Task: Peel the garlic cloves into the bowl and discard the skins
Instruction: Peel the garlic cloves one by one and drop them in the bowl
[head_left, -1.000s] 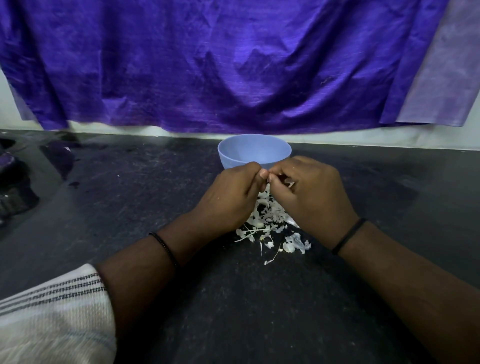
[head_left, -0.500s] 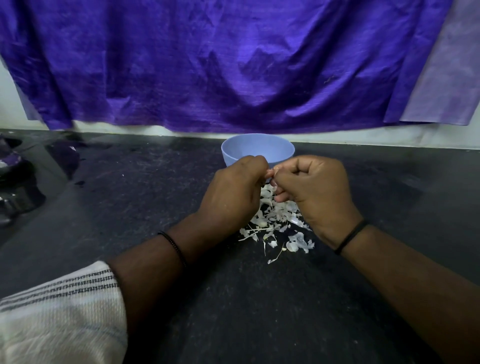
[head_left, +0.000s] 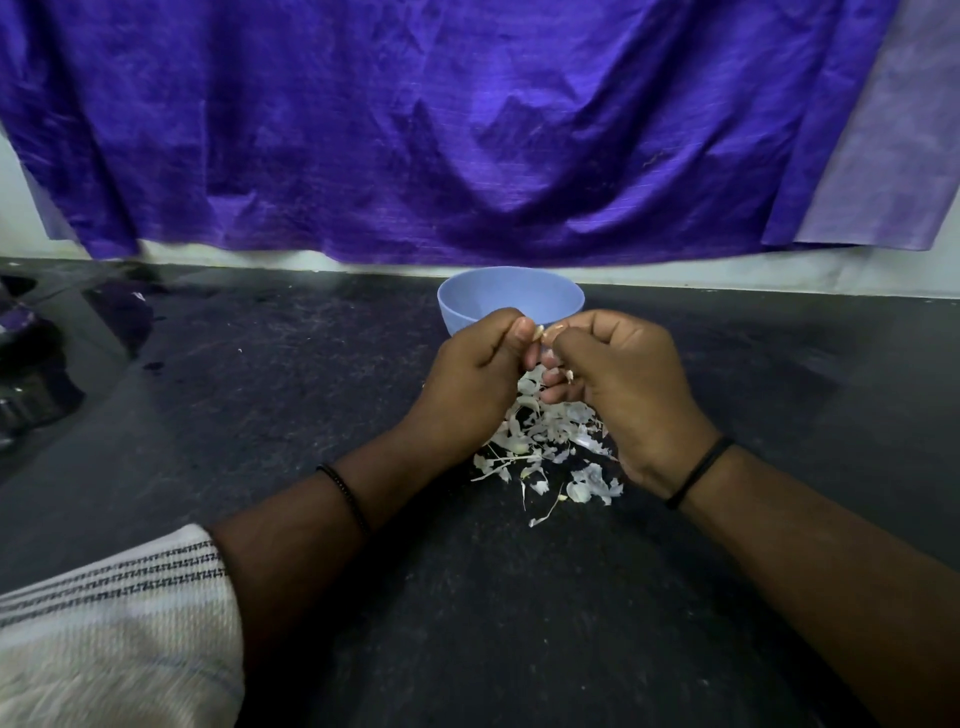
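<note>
Hands (head_left: 550, 374) above skins (head_left: 545, 447), near bowl (head_left: 511, 301)

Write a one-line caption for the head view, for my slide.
Left hand and right hand pinch a garlic clove before a blue bowl, above a pile of skins on the dark counter.

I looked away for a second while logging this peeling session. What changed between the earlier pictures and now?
Little: both hands, left hand and right hand, keep pinching the small pale garlic clove between them. The round blue plastic bowl and the heap of white papery skins stayed put.
</note>
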